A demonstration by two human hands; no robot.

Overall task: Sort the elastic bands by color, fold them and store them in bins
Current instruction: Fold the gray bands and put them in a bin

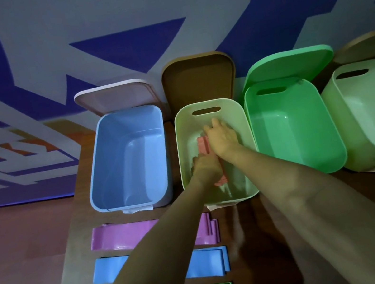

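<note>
Covering pink bands [203,145]: left hand [205,168], right hand [222,137]

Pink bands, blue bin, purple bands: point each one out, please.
pink bands [203,145], head view, upper exposed strip inside the pale bin.
blue bin [139,167], head view, bare floor inside.
purple bands [123,235], head view, left half of the top band.

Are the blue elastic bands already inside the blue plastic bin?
No, the flat blue elastic bands lie on the brown wooden table near the person, outside the blue plastic bin.
</note>
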